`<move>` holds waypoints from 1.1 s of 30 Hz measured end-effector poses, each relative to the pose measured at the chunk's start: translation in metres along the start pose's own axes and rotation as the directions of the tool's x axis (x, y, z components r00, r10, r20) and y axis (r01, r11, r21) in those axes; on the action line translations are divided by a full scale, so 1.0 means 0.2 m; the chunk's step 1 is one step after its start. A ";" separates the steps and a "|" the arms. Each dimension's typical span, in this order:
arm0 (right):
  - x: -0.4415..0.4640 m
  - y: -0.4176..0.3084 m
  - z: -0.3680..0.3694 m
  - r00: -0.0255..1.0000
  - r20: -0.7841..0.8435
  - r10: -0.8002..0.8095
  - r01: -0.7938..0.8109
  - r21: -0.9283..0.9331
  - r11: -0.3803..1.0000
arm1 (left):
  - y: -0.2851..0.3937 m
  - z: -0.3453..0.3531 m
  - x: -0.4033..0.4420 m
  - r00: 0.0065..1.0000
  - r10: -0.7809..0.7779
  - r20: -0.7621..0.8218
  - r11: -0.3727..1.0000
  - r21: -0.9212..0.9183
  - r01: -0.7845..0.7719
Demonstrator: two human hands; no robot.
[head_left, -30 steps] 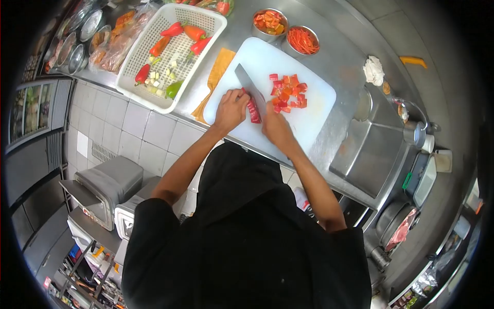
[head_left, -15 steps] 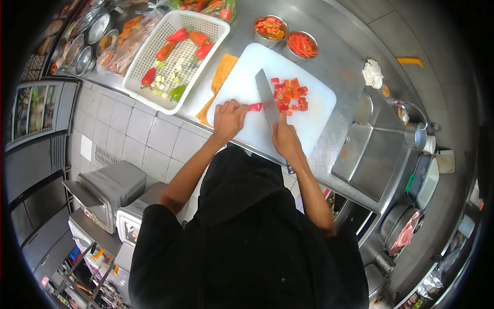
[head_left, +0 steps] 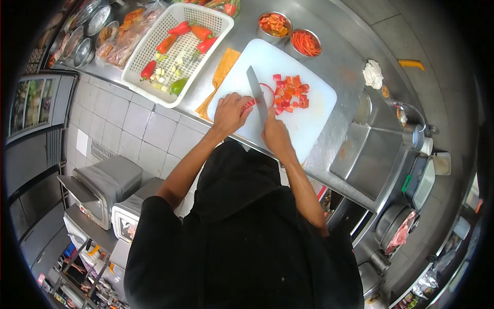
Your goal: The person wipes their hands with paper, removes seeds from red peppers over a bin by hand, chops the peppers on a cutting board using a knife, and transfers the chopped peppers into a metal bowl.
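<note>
My right hand (head_left: 278, 136) is closed round the handle of a knife (head_left: 256, 86), whose broad blade points away from me over the white cutting board (head_left: 314, 129). Left of the blade, the bent fingers of my left hand (head_left: 230, 114) press a piece of red pepper (head_left: 248, 105) onto the board. A thin curved strip of red pepper (head_left: 270, 92) lies against the blade's right side. Farther right is a loose heap of chopped red pepper pieces (head_left: 293, 93).
A white plastic basket (head_left: 129, 82) holds several peppers and pale scraps. An orange cloth (head_left: 224, 72) lies beside the board. Behind it stand metal bowls of chopped pepper (head_left: 274, 26) and thin red-orange strips (head_left: 305, 43). A steel sink (head_left: 368, 154) is at the right.
The knife and my right hand have moved slightly left. A thin curved pepper strip now shows right of the blade. My left fingers hold a rounder pepper piece than the earlier strip.
</note>
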State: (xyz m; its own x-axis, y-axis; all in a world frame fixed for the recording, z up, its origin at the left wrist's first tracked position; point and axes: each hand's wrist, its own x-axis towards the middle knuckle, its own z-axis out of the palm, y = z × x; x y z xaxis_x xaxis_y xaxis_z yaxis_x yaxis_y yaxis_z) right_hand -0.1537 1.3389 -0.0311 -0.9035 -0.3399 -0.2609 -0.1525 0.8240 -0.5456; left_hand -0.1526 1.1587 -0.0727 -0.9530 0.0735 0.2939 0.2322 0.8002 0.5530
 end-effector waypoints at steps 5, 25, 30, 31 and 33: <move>-0.08 0.03 -0.17 0.990 0.040 -0.139 0.139 -0.018 0.990 | -0.02 -0.05 -0.15 0.994 -0.097 0.052 0.994 -0.052 0.100; -0.17 -0.16 -0.15 0.990 0.090 -0.109 0.091 0.182 0.979 | -0.17 -0.11 -0.17 0.976 -0.170 -0.137 0.959 -0.251 0.132; -0.25 -0.17 -0.06 0.991 0.123 -0.049 0.045 0.035 0.998 | -0.20 -0.09 -0.11 0.986 -0.107 -0.126 0.969 -0.236 0.075; -0.23 -0.15 -0.03 0.989 0.128 -0.070 0.068 0.020 0.997 | -0.21 -0.10 -0.10 0.990 -0.098 -0.100 0.974 -0.215 0.075; -0.19 -0.14 0.00 0.988 0.130 -0.085 0.085 0.007 0.996 | -0.20 -0.10 -0.09 0.994 -0.084 -0.068 0.978 -0.198 0.069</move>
State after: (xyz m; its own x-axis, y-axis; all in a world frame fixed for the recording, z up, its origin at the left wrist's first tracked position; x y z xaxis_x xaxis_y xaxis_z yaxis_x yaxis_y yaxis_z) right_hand -0.1145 1.3284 -0.0063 -0.8277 -0.4646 -0.3146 -0.2259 0.7891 -0.5712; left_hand -0.1400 1.1129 -0.0849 -0.9539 -0.0347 0.2982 0.1993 0.6697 0.7154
